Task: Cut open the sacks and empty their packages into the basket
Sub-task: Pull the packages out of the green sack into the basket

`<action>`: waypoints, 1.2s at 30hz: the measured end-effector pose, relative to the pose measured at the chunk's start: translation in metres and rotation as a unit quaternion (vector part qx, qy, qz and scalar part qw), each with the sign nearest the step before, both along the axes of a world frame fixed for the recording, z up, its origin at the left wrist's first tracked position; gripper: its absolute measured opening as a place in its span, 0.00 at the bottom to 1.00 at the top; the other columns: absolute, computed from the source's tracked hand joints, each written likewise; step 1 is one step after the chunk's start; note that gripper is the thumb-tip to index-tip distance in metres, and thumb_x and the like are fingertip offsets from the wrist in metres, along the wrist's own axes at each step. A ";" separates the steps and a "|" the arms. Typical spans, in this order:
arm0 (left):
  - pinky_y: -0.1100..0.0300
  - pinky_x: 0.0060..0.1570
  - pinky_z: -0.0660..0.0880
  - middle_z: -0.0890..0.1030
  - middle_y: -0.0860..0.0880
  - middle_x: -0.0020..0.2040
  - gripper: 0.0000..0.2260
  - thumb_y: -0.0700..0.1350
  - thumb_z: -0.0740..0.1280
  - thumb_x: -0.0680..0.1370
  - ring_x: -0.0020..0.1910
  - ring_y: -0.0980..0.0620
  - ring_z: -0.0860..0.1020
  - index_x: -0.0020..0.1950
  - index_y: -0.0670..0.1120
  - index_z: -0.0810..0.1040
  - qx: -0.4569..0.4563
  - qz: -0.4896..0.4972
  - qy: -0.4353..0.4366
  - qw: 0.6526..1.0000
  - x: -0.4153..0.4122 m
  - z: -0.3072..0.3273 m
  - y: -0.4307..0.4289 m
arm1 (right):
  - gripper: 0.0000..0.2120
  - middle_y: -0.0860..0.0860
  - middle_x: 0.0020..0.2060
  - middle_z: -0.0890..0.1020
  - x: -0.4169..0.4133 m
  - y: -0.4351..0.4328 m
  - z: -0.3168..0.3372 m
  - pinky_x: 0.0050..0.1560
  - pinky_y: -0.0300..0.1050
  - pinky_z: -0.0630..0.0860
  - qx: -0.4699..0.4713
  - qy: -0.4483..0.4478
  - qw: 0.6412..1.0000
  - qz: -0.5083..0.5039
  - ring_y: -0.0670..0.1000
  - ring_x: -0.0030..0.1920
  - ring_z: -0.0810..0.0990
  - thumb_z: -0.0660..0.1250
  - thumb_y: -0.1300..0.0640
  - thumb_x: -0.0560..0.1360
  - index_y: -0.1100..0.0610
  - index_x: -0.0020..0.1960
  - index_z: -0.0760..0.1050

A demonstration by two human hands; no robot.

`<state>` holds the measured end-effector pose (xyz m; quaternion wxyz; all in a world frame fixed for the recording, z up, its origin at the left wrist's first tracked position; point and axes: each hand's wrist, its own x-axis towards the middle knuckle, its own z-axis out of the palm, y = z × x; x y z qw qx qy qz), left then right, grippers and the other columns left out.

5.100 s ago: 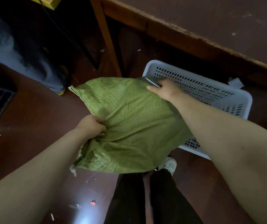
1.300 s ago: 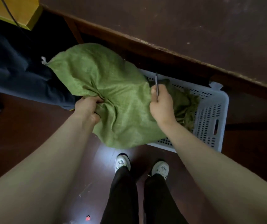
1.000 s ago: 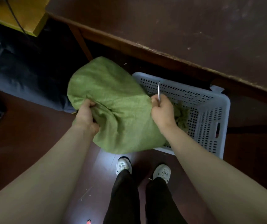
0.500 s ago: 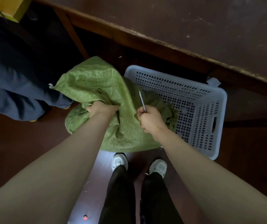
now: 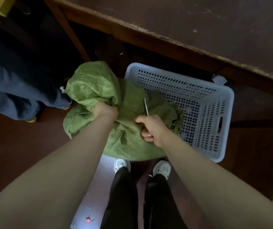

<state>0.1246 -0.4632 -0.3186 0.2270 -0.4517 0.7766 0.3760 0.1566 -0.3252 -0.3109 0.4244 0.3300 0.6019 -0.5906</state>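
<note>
In the middle of the frame, the right hand [image 5: 150,128] is curled around a thin shiny blade [image 5: 146,107] that points up. Just left, the left hand [image 5: 106,111] squeezes a bunch of the crinkly green woven sack [image 5: 91,86]. The sack's right end droops into the white plastic basket [image 5: 215,103] full of holes.

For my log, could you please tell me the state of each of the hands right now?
Left hand: closed, gripping a bunch of the green sack.
Right hand: closed, holding a thin blade over the sack.
</note>
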 end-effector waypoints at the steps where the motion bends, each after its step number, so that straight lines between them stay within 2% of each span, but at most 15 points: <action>1: 0.48 0.57 0.76 0.77 0.39 0.57 0.12 0.37 0.64 0.75 0.55 0.39 0.76 0.58 0.37 0.74 0.010 0.032 0.007 0.999 0.002 0.001 -0.002 | 0.09 0.51 0.27 0.65 -0.007 0.003 -0.003 0.20 0.33 0.51 0.035 0.009 0.999 0.031 0.45 0.17 0.57 0.65 0.56 0.75 0.59 0.40 0.71; 4: 0.47 0.58 0.75 0.76 0.41 0.54 0.12 0.35 0.62 0.76 0.55 0.39 0.76 0.59 0.36 0.72 0.034 0.072 0.019 0.997 0.011 -0.003 -0.009 | 0.10 0.51 0.27 0.75 -0.034 0.012 -0.013 0.21 0.37 0.63 0.151 0.117 0.980 0.057 0.44 0.19 0.66 0.65 0.52 0.76 0.59 0.49 0.77; 6: 0.47 0.58 0.75 0.74 0.43 0.50 0.12 0.33 0.61 0.75 0.54 0.40 0.75 0.58 0.37 0.72 0.052 0.074 0.010 0.996 0.019 -0.006 -0.014 | 0.10 0.52 0.31 0.80 -0.054 0.012 -0.022 0.39 0.43 0.76 0.216 0.215 0.949 0.085 0.47 0.31 0.77 0.63 0.53 0.78 0.57 0.51 0.78; 8: 0.45 0.57 0.76 0.75 0.41 0.48 0.10 0.32 0.62 0.74 0.53 0.39 0.76 0.55 0.36 0.74 0.064 0.073 0.019 0.995 0.025 -0.008 -0.017 | 0.11 0.54 0.43 0.82 -0.073 0.005 -0.034 0.52 0.48 0.76 0.266 0.274 0.911 0.156 0.53 0.46 0.80 0.60 0.53 0.79 0.56 0.54 0.78; 11: 0.45 0.54 0.77 0.77 0.42 0.44 0.07 0.32 0.65 0.72 0.50 0.40 0.77 0.50 0.35 0.76 0.079 0.062 0.035 0.994 0.028 -0.007 -0.018 | 0.14 0.54 0.51 0.80 -0.096 -0.016 -0.057 0.52 0.48 0.75 0.289 0.278 0.872 0.279 0.56 0.52 0.78 0.60 0.51 0.80 0.56 0.59 0.76; 12: 0.46 0.53 0.77 0.76 0.44 0.41 0.03 0.32 0.65 0.72 0.47 0.41 0.77 0.45 0.37 0.75 0.086 0.061 0.040 0.994 0.028 -0.007 -0.018 | 0.15 0.53 0.50 0.80 -0.101 -0.023 -0.064 0.51 0.47 0.75 0.289 0.265 0.867 0.309 0.55 0.51 0.78 0.60 0.49 0.79 0.57 0.59 0.75; 15: 0.47 0.50 0.79 0.75 0.44 0.38 0.08 0.33 0.66 0.72 0.44 0.41 0.78 0.36 0.43 0.71 0.091 0.073 0.049 0.992 0.028 -0.009 -0.019 | 0.14 0.52 0.44 0.75 -0.107 -0.035 -0.077 0.50 0.46 0.74 0.311 0.225 0.844 0.375 0.53 0.45 0.74 0.62 0.45 0.78 0.56 0.52 0.72; 18: 0.46 0.46 0.78 0.75 0.44 0.36 0.09 0.33 0.67 0.71 0.41 0.42 0.77 0.35 0.43 0.70 0.084 0.110 0.062 0.988 0.033 -0.011 -0.022 | 0.08 0.52 0.39 0.74 -0.104 -0.029 -0.080 0.47 0.47 0.74 0.376 0.225 0.779 0.448 0.53 0.43 0.74 0.62 0.54 0.78 0.59 0.49 0.75; 20: 0.51 0.42 0.77 0.74 0.46 0.34 0.10 0.32 0.68 0.70 0.37 0.45 0.75 0.34 0.43 0.70 0.090 0.137 0.068 0.984 0.040 -0.011 -0.021 | 0.07 0.53 0.39 0.75 -0.096 -0.020 -0.081 0.46 0.47 0.73 0.387 0.219 0.764 0.468 0.55 0.44 0.75 0.60 0.61 0.78 0.59 0.48 0.77; 22: 0.51 0.45 0.78 0.75 0.48 0.34 0.11 0.33 0.69 0.71 0.38 0.46 0.76 0.34 0.45 0.71 0.096 0.148 0.082 0.981 0.048 -0.010 -0.016 | 0.07 0.54 0.43 0.76 -0.089 -0.009 -0.081 0.45 0.46 0.72 0.388 0.213 0.767 0.465 0.55 0.45 0.76 0.58 0.63 0.78 0.58 0.45 0.74; 24: 0.50 0.48 0.79 0.78 0.48 0.37 0.09 0.36 0.71 0.72 0.43 0.44 0.79 0.36 0.45 0.73 0.089 0.151 0.108 0.979 0.052 -0.007 -0.011 | 0.07 0.56 0.45 0.77 -0.085 0.001 -0.078 0.44 0.46 0.73 0.389 0.209 0.794 0.419 0.56 0.45 0.76 0.58 0.62 0.79 0.59 0.47 0.73; 27: 0.48 0.52 0.78 0.81 0.46 0.44 0.05 0.41 0.71 0.73 0.48 0.43 0.80 0.47 0.42 0.79 0.072 0.137 0.151 0.976 0.047 -0.005 -0.009 | 0.12 0.59 0.48 0.78 -0.093 0.007 -0.063 0.45 0.49 0.73 0.369 0.224 0.868 0.247 0.59 0.49 0.78 0.55 0.56 0.81 0.61 0.54 0.74; 29: 0.47 0.53 0.78 0.82 0.47 0.46 0.07 0.40 0.71 0.73 0.48 0.43 0.80 0.50 0.42 0.80 0.068 0.149 0.173 0.971 0.040 -0.002 -0.009 | 0.12 0.57 0.43 0.77 -0.100 0.004 -0.043 0.42 0.46 0.70 0.348 0.273 0.885 0.149 0.59 0.48 0.78 0.55 0.55 0.82 0.61 0.52 0.73; 32: 0.46 0.54 0.77 0.81 0.47 0.41 0.05 0.37 0.72 0.71 0.47 0.44 0.80 0.45 0.45 0.80 0.079 0.202 0.194 0.957 0.034 0.005 -0.005 | 0.11 0.51 0.36 0.73 -0.087 -0.011 -0.011 0.39 0.44 0.65 0.287 0.354 0.889 0.051 0.55 0.41 0.74 0.55 0.55 0.82 0.61 0.51 0.73; 36: 0.51 0.52 0.78 0.80 0.50 0.37 0.10 0.34 0.72 0.70 0.46 0.44 0.80 0.38 0.48 0.77 0.125 0.264 0.203 0.935 0.036 0.018 0.005 | 0.08 0.47 0.33 0.71 -0.067 -0.022 0.010 0.41 0.43 0.67 0.240 0.356 0.902 0.032 0.53 0.39 0.73 0.55 0.56 0.82 0.57 0.46 0.69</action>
